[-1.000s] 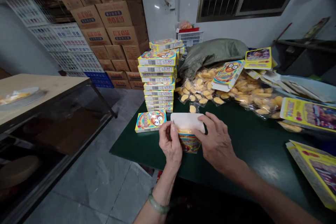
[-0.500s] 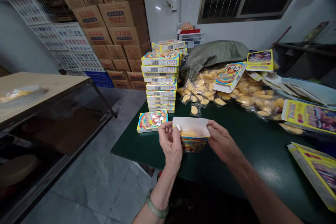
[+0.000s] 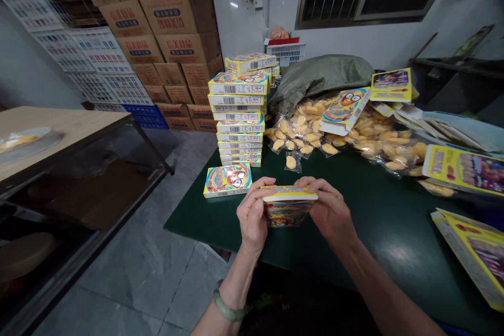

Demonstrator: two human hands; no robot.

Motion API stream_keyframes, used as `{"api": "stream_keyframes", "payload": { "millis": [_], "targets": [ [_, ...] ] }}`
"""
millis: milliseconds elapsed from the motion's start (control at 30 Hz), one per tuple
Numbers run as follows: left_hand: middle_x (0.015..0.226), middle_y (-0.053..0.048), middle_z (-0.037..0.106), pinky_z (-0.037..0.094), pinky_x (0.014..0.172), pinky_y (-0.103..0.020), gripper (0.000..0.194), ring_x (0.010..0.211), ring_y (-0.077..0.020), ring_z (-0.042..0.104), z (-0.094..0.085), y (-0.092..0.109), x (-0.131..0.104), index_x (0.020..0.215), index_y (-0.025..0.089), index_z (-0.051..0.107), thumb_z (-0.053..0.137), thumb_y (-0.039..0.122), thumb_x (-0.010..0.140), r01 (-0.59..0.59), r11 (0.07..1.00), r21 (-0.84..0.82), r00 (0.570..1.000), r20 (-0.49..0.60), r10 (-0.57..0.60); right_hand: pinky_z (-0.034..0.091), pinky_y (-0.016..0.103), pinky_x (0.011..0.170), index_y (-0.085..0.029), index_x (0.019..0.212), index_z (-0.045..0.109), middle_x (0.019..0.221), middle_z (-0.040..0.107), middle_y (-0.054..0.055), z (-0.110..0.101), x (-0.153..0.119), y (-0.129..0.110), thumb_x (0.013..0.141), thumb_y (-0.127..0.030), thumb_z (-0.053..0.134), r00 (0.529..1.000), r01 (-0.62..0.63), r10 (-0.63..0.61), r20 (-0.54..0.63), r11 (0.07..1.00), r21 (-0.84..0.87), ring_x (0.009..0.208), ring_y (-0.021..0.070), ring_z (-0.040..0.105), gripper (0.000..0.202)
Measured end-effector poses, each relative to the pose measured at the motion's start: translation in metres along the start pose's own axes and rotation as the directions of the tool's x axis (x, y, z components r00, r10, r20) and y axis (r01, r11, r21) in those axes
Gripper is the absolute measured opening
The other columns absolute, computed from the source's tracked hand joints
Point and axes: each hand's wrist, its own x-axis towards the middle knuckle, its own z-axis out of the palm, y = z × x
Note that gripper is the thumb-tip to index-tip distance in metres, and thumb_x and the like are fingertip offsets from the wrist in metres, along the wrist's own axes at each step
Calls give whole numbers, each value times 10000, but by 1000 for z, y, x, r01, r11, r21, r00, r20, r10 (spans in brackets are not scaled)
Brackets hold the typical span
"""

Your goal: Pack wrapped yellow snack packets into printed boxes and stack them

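Note:
A yellow and blue printed box (image 3: 286,213) stands upright near the front edge of the green table (image 3: 374,231), its top flap folded over the opening. My left hand (image 3: 254,215) grips its left side, fingers curled at the top edge. On the right side my right hand (image 3: 329,210) holds the same box, fingers on the flap. Whatever is inside is hidden. A closed box (image 3: 227,179) lies flat just left of my left hand. Behind the held box sits one wrapped yellow piece (image 3: 291,162).
A tall stack of closed boxes (image 3: 241,128) rises at the back left. Wrapped pieces (image 3: 311,126) spill from a green sack (image 3: 323,79). Unfilled-looking cartons (image 3: 468,170) lie at the right. A wooden table (image 3: 59,131) stands at the far left.
The white inner flap stood open with yellow pieces showing; now it is folded down over the top. Both hands have moved their fingers onto the top edge.

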Motion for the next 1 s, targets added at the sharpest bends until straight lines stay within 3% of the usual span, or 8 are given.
{"api": "stream_keyframes", "payload": {
  "millis": [167,267,367,500,633,733,833,1000],
  "targets": [
    [970,-83,648,476,812,-331,112,934,-193,605,1,7,4,853,173,632,570,264,836,-29,989,144,1000,15,27,510,383,742,-220,814,549,942,575,53,-5,-4,3,809,-348,561,996,38,-35,76,998,-41,873,205,594,128],
    [970,-98,635,487,802,-325,135,928,-193,605,-1,10,7,911,166,600,571,275,836,-26,987,156,998,58,17,514,347,751,-217,849,566,955,572,48,-8,-4,2,805,-308,627,990,106,-91,110,985,-136,893,189,591,118],
    [979,-94,621,488,798,-311,157,928,-184,600,-1,11,8,958,169,565,566,275,842,-6,989,146,997,75,-5,524,325,752,-206,905,575,971,581,69,-9,-6,-4,856,-292,576,977,185,-147,153,944,-273,899,182,596,100],
    [941,-71,615,476,763,-271,81,896,-156,598,0,13,9,907,168,585,557,221,852,-28,988,152,996,85,16,512,276,741,-225,986,575,966,585,59,-6,-9,-11,895,-185,509,943,324,-260,208,858,-398,912,159,579,119],
    [944,-75,629,492,733,-274,49,880,-158,612,-8,19,14,860,162,613,571,177,840,-71,981,180,981,188,36,504,288,742,-240,1006,581,995,566,60,-5,-12,-13,898,-109,465,916,390,-296,272,821,-418,928,163,569,206],
    [967,-76,641,509,751,-296,84,875,-157,625,-18,25,19,874,166,627,574,120,828,-171,952,254,943,323,84,505,315,751,-246,1020,584,1037,555,63,-7,-15,-14,887,-75,459,900,421,-310,308,804,-421,939,172,576,249],
    [942,-67,646,526,763,-318,171,867,-157,630,-24,28,23,912,170,626,572,47,806,-347,895,279,873,446,200,495,355,795,-259,1075,575,1083,553,65,-13,-18,-14,863,-40,473,857,504,-358,371,730,-461,970,183,577,322],
    [922,-73,648,550,777,-359,260,904,-184,638,-26,28,24,957,154,600,568,-26,772,-546,790,277,778,516,357,518,338,801,-256,1125,559,1170,527,86,-25,-19,-15,818,-20,542,783,616,-379,493,580,-533,1016,187,577,388]
  ]
}}
